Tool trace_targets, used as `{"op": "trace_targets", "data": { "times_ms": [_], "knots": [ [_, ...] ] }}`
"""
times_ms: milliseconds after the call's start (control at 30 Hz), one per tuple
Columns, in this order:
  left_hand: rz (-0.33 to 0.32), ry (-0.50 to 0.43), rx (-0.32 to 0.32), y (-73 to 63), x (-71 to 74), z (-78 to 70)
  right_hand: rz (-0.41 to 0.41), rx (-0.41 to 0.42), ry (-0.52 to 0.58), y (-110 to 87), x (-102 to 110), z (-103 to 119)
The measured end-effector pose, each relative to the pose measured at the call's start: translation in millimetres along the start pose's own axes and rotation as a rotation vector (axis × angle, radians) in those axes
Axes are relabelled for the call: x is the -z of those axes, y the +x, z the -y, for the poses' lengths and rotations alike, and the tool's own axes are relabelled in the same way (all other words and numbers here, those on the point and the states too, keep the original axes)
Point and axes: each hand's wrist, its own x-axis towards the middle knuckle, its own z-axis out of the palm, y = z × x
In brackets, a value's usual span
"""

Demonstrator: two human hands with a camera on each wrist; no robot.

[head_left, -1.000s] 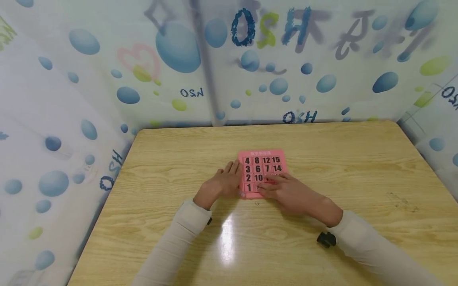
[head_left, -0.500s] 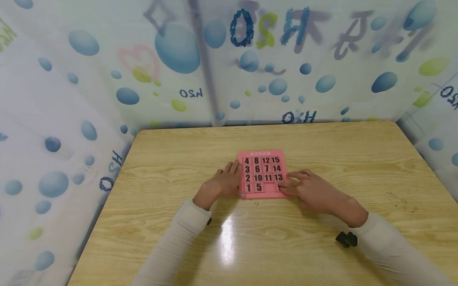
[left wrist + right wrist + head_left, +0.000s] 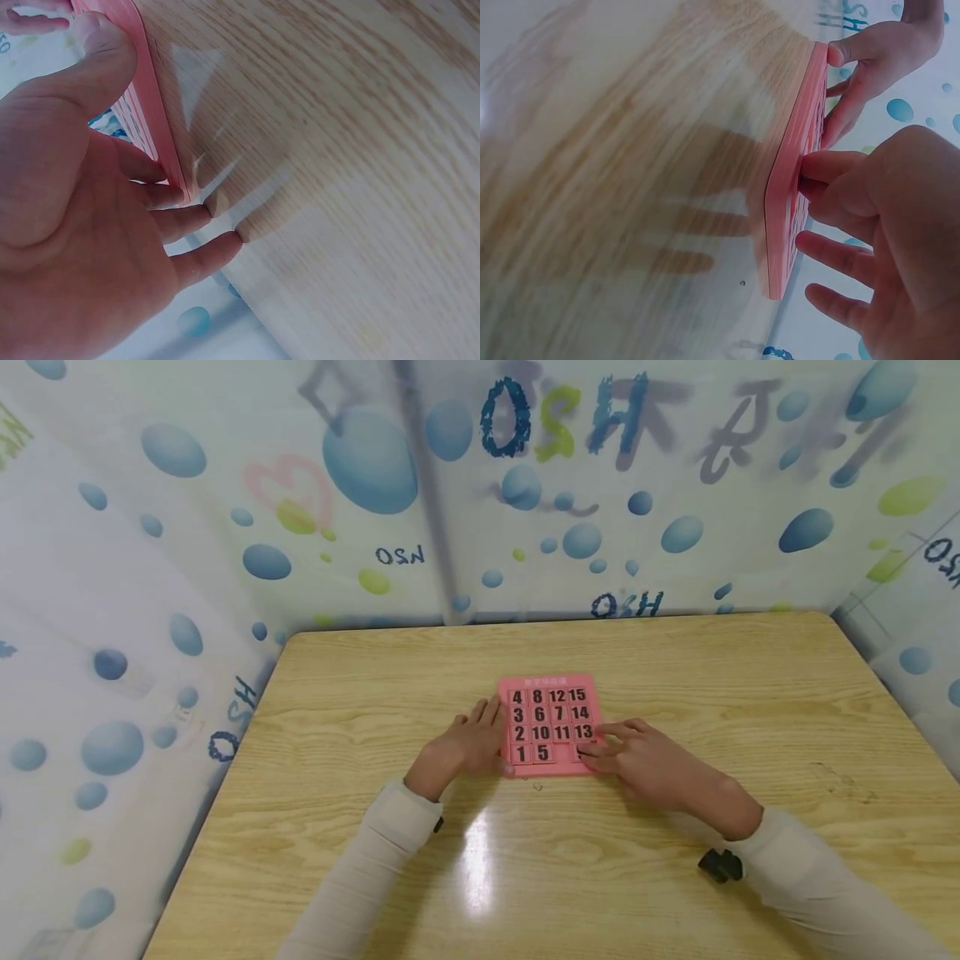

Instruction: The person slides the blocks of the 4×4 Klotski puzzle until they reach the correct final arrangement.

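Observation:
A pink sliding number puzzle lies flat on the table, its tiles bearing black numbers. Along its left side rests my left hand, fingers extended and the thumb at the near-left corner. The left wrist view shows that thumb against the pink edge and the fingertips down by the tabletop. From the right, my right hand reaches over the frame, its fingertips touching the bottom-right tile and covering most of its number. Left of that tile is a vacant slot, beside the 5 tile.
The wooden table runs back to a wall sheet printed with blue drops. A glare spot shines on the near tabletop. A small black device sits at the right wrist.
My right hand moved right from over the lower tiles, uncovering 5, 11 and 13. Since then it has shifted slightly left with the bottom-right tile. The left hand stays put.

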Motion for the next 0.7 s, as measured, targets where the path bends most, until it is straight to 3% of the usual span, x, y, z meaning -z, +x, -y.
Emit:
{"op": "trace_targets", "data": {
  "times_ms": [700],
  "knots": [
    [0.001,0.004,0.006,-0.8,-0.8,-0.3,0.037,-0.044,0.064,16.5,-1.5,16.0]
  ]
}}
